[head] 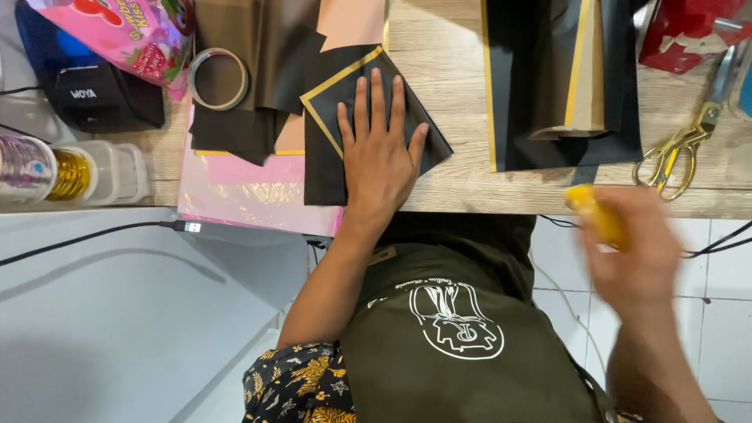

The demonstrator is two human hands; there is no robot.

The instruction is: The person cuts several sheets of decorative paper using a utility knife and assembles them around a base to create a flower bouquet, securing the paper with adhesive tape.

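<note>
The left hand (380, 160) is lying flat, fingers spread, pressing on a folded black paper sheet (368, 117) with a thin gold border, sitting near the front edge of the pale wooden table (454, 70). The right hand (638, 251), blurred, is closing around a yellow object (597, 215) just off the table, above a white tiled floor (721, 313), with gold-handled scissors (689, 137) lying nearby.

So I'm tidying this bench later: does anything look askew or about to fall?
Yes. The pink sheet and the black gold-edged sheet under the left hand overhang the table's front edge. The pressed sheet also sits skewed, like a diamond.
</note>
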